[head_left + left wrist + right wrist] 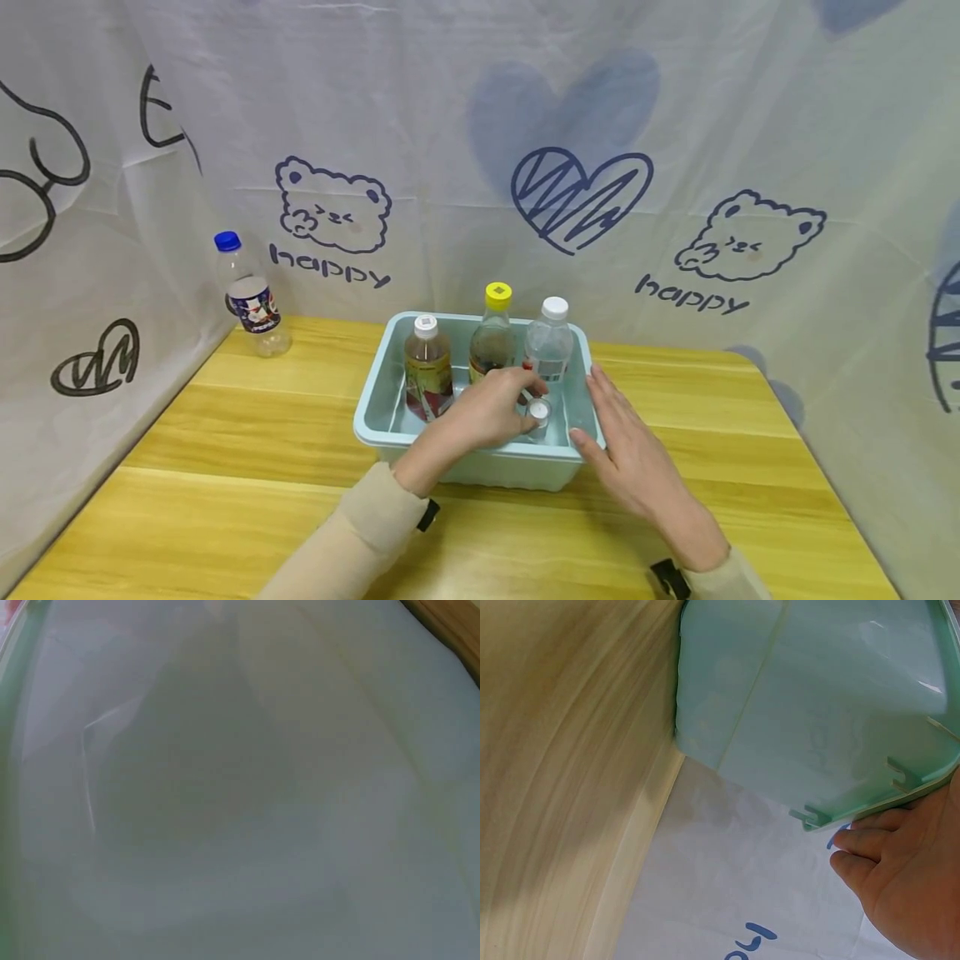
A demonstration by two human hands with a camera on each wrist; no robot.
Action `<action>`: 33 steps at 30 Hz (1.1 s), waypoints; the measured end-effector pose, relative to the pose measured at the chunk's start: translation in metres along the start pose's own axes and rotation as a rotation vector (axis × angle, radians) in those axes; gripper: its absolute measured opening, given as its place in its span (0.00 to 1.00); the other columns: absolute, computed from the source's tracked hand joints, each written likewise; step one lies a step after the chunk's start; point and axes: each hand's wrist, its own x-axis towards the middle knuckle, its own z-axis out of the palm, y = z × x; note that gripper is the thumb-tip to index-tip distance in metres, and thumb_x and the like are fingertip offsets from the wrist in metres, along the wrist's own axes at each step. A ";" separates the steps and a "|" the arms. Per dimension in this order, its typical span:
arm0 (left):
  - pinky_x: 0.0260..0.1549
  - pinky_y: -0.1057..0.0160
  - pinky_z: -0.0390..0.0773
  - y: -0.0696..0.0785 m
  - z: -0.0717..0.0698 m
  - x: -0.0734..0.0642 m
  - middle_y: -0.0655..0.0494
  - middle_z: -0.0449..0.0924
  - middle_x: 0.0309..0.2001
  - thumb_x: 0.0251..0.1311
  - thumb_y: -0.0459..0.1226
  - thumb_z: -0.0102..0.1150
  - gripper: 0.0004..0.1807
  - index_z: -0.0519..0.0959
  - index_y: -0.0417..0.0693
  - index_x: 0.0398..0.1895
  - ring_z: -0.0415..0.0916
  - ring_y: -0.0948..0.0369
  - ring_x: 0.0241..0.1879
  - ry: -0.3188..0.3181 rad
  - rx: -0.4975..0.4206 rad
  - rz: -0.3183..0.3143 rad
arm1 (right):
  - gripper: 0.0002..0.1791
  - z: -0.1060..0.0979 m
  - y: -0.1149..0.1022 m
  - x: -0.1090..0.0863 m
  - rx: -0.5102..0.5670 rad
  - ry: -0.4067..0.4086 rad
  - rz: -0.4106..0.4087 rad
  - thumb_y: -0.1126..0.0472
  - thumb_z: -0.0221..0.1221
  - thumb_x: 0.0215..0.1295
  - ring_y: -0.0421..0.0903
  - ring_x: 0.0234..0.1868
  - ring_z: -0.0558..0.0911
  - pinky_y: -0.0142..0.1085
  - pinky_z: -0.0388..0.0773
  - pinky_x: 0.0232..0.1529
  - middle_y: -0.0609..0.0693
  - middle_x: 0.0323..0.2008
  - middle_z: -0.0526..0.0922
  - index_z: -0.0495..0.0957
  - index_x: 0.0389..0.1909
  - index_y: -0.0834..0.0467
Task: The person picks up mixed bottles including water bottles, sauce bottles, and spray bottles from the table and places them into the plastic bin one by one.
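Observation:
My left hand (495, 408) reaches over the near rim of a pale blue-green plastic basin (487, 471). Its thumb and curled fingers are round the top of a clear bottle with a white cap (538, 411), whose lower part is hidden. Along the basin's right side lies my right hand (633, 458), fingers straight and thumb at the rim; the right wrist view shows its fingers (862, 844) by the rim. Inside the basin stand a bottle of brown drink (427, 371), a yellow-capped bottle (492, 333) and another clear white-capped bottle (551, 342).
A clear bottle with a blue cap (251, 300) stands at the table's back left. The wooden table (247, 500) meets a white cloth (450, 125) with drawings behind and at both sides. The basin's outer wall fills the left wrist view.

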 end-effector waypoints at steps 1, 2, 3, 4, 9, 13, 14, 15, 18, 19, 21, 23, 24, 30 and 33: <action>0.47 0.58 0.85 0.000 0.000 -0.001 0.55 0.86 0.54 0.63 0.37 0.73 0.19 0.84 0.46 0.57 0.84 0.55 0.51 0.007 0.009 -0.004 | 0.40 0.000 0.000 0.000 0.000 0.001 -0.003 0.48 0.53 0.80 0.62 0.79 0.58 0.59 0.60 0.76 0.58 0.83 0.48 0.51 0.82 0.66; 0.46 0.58 0.85 0.001 0.000 -0.001 0.56 0.85 0.55 0.63 0.38 0.73 0.20 0.84 0.47 0.57 0.84 0.55 0.52 0.013 0.017 -0.006 | 0.41 0.000 0.000 0.000 0.000 0.003 -0.004 0.48 0.53 0.80 0.63 0.79 0.58 0.59 0.60 0.76 0.58 0.83 0.48 0.51 0.81 0.65; 0.45 0.58 0.85 0.001 0.000 -0.001 0.56 0.85 0.55 0.63 0.38 0.73 0.20 0.84 0.48 0.58 0.84 0.55 0.52 0.019 0.023 -0.008 | 0.41 0.000 0.001 0.000 0.000 0.004 -0.005 0.48 0.53 0.80 0.63 0.79 0.58 0.59 0.60 0.76 0.58 0.83 0.48 0.51 0.81 0.66; 0.45 0.58 0.85 0.000 0.000 -0.002 0.57 0.85 0.55 0.63 0.39 0.73 0.21 0.83 0.49 0.58 0.84 0.55 0.52 0.026 0.028 -0.010 | 0.41 0.000 0.000 0.000 0.001 0.003 -0.007 0.48 0.53 0.80 0.63 0.79 0.59 0.59 0.60 0.76 0.59 0.83 0.49 0.51 0.81 0.66; 0.44 0.59 0.84 -0.002 0.000 -0.006 0.59 0.84 0.56 0.62 0.42 0.74 0.22 0.83 0.51 0.59 0.83 0.58 0.50 0.064 0.021 -0.007 | 0.40 0.002 0.001 0.001 -0.003 0.005 -0.015 0.47 0.52 0.80 0.64 0.78 0.60 0.60 0.61 0.75 0.61 0.82 0.50 0.52 0.81 0.67; 0.44 0.59 0.84 -0.002 -0.003 -0.007 0.60 0.84 0.56 0.63 0.43 0.74 0.23 0.83 0.51 0.61 0.83 0.59 0.50 0.103 -0.021 0.007 | 0.40 0.002 0.001 0.001 -0.007 0.021 -0.027 0.47 0.50 0.81 0.65 0.78 0.60 0.61 0.62 0.74 0.61 0.82 0.51 0.52 0.81 0.67; 0.44 0.60 0.84 -0.001 -0.004 -0.007 0.60 0.84 0.55 0.63 0.43 0.74 0.23 0.83 0.52 0.61 0.83 0.59 0.50 0.114 -0.032 0.016 | 0.39 0.003 0.001 0.000 -0.009 0.026 -0.029 0.47 0.50 0.81 0.65 0.78 0.60 0.61 0.62 0.74 0.62 0.82 0.52 0.53 0.81 0.67; 0.44 0.59 0.84 -0.001 -0.005 -0.008 0.59 0.85 0.55 0.63 0.43 0.73 0.23 0.82 0.52 0.61 0.83 0.59 0.50 0.125 -0.047 0.030 | 0.39 0.002 0.001 0.000 -0.010 0.030 -0.029 0.47 0.50 0.81 0.64 0.78 0.60 0.61 0.62 0.74 0.62 0.82 0.52 0.53 0.81 0.67; 0.45 0.58 0.84 -0.001 -0.007 -0.009 0.56 0.85 0.54 0.64 0.42 0.73 0.23 0.82 0.49 0.61 0.83 0.57 0.48 0.160 -0.094 0.088 | 0.39 0.002 0.002 0.000 -0.011 0.041 -0.032 0.47 0.50 0.81 0.64 0.78 0.60 0.61 0.62 0.74 0.62 0.81 0.53 0.54 0.80 0.67; 0.45 0.57 0.85 -0.001 -0.008 -0.010 0.56 0.85 0.53 0.64 0.41 0.73 0.23 0.82 0.48 0.61 0.83 0.57 0.48 0.172 -0.108 0.108 | 0.39 0.002 0.002 0.000 -0.010 0.041 -0.033 0.47 0.50 0.81 0.63 0.78 0.60 0.60 0.62 0.75 0.62 0.81 0.53 0.54 0.80 0.67; 0.45 0.56 0.86 -0.002 -0.010 -0.012 0.54 0.84 0.53 0.65 0.40 0.72 0.23 0.82 0.47 0.62 0.83 0.56 0.47 0.197 -0.134 0.142 | 0.39 0.002 0.002 0.000 -0.007 0.039 -0.032 0.46 0.49 0.81 0.63 0.79 0.60 0.60 0.62 0.75 0.62 0.81 0.53 0.54 0.80 0.68; 0.44 0.56 0.86 -0.003 -0.012 -0.015 0.54 0.84 0.52 0.65 0.39 0.72 0.23 0.81 0.46 0.62 0.83 0.57 0.46 0.220 -0.150 0.167 | 0.39 0.002 0.001 0.000 -0.005 0.037 -0.030 0.46 0.49 0.81 0.63 0.79 0.60 0.60 0.62 0.75 0.62 0.81 0.53 0.54 0.80 0.68; 0.44 0.56 0.86 -0.004 -0.013 -0.016 0.53 0.84 0.52 0.66 0.39 0.71 0.23 0.81 0.45 0.62 0.83 0.57 0.46 0.231 -0.156 0.178 | 0.39 0.002 0.001 0.000 -0.006 0.036 -0.029 0.46 0.49 0.81 0.63 0.79 0.60 0.60 0.62 0.75 0.62 0.81 0.53 0.54 0.80 0.67; 0.43 0.61 0.85 -0.009 -0.026 -0.025 0.54 0.83 0.53 0.65 0.37 0.71 0.24 0.80 0.46 0.64 0.81 0.60 0.47 0.262 -0.167 0.237 | 0.39 0.001 0.001 -0.001 -0.009 0.037 -0.026 0.47 0.50 0.81 0.62 0.79 0.59 0.59 0.61 0.75 0.62 0.81 0.53 0.54 0.80 0.67; 0.41 0.61 0.85 -0.013 -0.033 -0.031 0.57 0.83 0.54 0.65 0.37 0.72 0.24 0.80 0.48 0.64 0.81 0.61 0.46 0.280 -0.172 0.258 | 0.39 0.001 0.001 -0.001 -0.006 0.034 -0.022 0.47 0.50 0.81 0.61 0.79 0.58 0.59 0.60 0.76 0.62 0.81 0.52 0.53 0.80 0.68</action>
